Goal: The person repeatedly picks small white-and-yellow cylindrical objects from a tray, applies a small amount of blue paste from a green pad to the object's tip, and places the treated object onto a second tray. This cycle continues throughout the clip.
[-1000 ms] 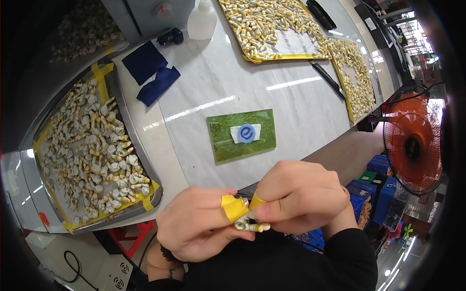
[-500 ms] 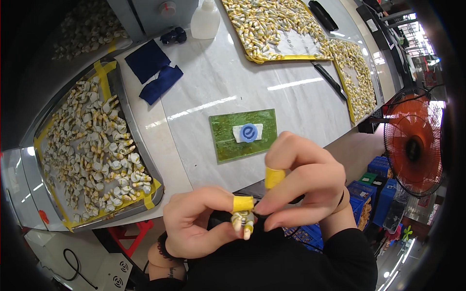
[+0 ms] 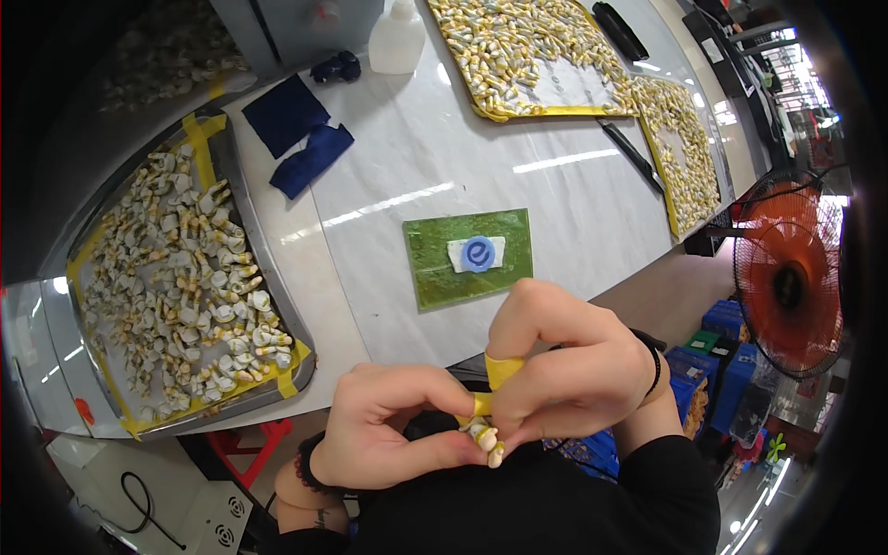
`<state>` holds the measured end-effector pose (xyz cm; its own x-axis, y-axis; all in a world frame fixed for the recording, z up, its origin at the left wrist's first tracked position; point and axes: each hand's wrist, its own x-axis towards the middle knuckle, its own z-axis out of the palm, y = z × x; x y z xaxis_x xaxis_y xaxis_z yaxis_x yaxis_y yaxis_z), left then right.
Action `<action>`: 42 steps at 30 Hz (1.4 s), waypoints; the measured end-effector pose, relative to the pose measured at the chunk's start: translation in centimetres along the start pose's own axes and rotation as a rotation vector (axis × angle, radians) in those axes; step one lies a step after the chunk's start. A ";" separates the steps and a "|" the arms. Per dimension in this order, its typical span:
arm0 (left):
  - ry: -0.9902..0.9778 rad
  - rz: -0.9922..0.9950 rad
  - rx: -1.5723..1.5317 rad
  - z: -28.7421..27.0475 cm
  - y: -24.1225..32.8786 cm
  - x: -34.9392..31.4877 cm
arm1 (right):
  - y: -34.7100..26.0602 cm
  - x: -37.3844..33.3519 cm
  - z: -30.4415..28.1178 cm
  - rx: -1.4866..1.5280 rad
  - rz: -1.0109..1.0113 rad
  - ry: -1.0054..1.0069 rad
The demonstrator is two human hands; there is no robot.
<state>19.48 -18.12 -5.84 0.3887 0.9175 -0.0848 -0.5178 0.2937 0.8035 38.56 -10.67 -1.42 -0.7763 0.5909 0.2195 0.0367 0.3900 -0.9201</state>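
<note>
My left hand (image 3: 393, 421) pinches a small white-and-yellow figurine part (image 3: 483, 435) between thumb and forefinger, its two leg-like ends pointing down. My right hand (image 3: 573, 365) is closed against it from the other side, thumb and forefinger pressed together; whatever they hold is hidden. Yellow tape wraps a finger on each hand. Beyond the hands lies a green mat (image 3: 430, 287), bearing a white pad (image 3: 457, 257) with a round blue piece (image 3: 478, 253) on top.
A tray of white-and-yellow figurine parts (image 3: 185, 287) stands at the left. Two trays of smaller pieces (image 3: 499, 55) (image 3: 680, 139) lie at the far right. Dark blue cloths (image 3: 287, 116), a white bottle (image 3: 398, 42) and a black-handled tool (image 3: 632, 155) rest on the table; an orange fan (image 3: 786, 277) stands right.
My right hand has come left and down to meet my left hand, which has shifted slightly right. The figurine part has moved right and turned, and the fingers now cover more of it.
</note>
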 end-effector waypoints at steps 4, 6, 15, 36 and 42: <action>-0.005 0.010 0.372 -2.0 2.8 -1.1 | 0.2 -1.1 -0.6 0.010 0.015 0.042; 0.381 0.166 0.458 -1.9 5.2 -2.9 | 0.0 -2.5 -1.3 -0.027 0.040 0.109; 0.471 0.031 1.537 -14.1 18.1 3.7 | 0.7 -5.1 -2.4 -0.133 0.132 0.365; 0.068 0.297 1.453 0.5 11.1 -1.6 | 8.2 -3.6 -18.7 -1.226 0.240 0.405; -0.362 -0.254 0.597 -0.1 4.4 -0.5 | 10.5 -1.8 -20.3 -1.021 0.561 0.204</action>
<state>16.92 -17.30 -2.32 0.7215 0.6645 -0.1945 0.0838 0.1951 0.9772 53.11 6.64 -4.87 -0.3803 0.9249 0.0002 0.8980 0.3693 -0.2394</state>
